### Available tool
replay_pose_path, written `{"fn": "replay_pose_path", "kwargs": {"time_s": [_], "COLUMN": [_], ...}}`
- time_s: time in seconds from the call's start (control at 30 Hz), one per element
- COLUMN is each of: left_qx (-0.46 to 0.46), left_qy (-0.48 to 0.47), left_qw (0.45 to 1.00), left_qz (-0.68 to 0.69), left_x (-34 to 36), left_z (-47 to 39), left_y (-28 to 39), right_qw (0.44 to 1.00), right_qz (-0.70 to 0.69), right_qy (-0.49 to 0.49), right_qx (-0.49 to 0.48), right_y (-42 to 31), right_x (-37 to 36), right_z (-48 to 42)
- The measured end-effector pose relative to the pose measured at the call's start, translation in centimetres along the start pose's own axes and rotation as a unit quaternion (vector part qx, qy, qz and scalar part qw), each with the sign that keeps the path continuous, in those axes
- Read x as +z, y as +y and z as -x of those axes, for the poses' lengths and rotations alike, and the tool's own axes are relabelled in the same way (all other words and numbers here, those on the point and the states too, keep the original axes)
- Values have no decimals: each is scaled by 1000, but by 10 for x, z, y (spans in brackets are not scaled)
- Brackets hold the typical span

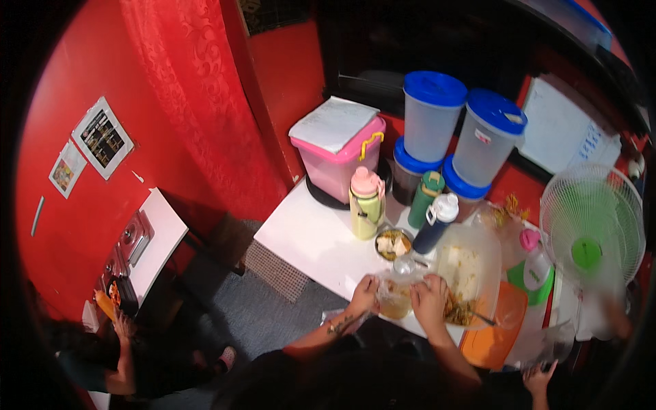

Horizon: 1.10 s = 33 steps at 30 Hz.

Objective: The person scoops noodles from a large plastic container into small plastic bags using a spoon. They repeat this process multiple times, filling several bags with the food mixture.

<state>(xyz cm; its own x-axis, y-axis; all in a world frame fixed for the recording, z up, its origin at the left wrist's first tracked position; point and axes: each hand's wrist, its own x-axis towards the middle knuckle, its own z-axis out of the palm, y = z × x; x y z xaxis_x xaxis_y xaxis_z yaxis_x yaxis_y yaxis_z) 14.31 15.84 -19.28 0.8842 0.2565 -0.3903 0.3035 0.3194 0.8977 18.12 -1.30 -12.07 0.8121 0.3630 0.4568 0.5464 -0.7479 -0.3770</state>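
A clear plastic bag [393, 306] with yellowish contents is stretched between my hands at the table's front edge. My left hand [365, 294] grips its left side, and the fingers of my right hand [430, 300] pinch its upper right. What exactly fills the bag cannot be told. Right of my hands stands a large translucent plastic tub [469, 261] with food remains, and a spoon [483, 319] rests in the chopped food [461, 311] at its near end. Just beyond the bag are a small clear cup [404, 265] and a metal bowl [393, 244] holding pale chunks over food.
Drink bottles [365, 205], a pink lidded bin [335, 171] and blue-lidded containers [433, 102] line the white table's [302, 233] back. An orange lid [494, 333] and a fan [589, 230] are right. Another person's hand [123, 325] holds an orange squeeze bottle [105, 305]; another hand [538, 379] shows lower right.
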Motion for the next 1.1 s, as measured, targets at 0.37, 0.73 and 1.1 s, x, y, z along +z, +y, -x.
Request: {"fn": "replay_pose_path", "kwargs": {"time_s": [0.37,0.73,1.1], "left_qx": [116,81,170], "left_qy": [-74,-109,-126], "left_qw": [986,976,946], "left_qz": [-95,-170,-244], "left_x": [-4,-12,-37], "left_z": [-28,-28,-35], "left_y": [21,23,-12], "right_qw": [974,951,960], "right_qz": [-213,-285,97], "right_qy": [64,-60,-262], "right_qx": [51,107,6], "right_y": [38,25,-19], "right_x": [16,19,-11], "right_z": [-25,-34,-37]}}
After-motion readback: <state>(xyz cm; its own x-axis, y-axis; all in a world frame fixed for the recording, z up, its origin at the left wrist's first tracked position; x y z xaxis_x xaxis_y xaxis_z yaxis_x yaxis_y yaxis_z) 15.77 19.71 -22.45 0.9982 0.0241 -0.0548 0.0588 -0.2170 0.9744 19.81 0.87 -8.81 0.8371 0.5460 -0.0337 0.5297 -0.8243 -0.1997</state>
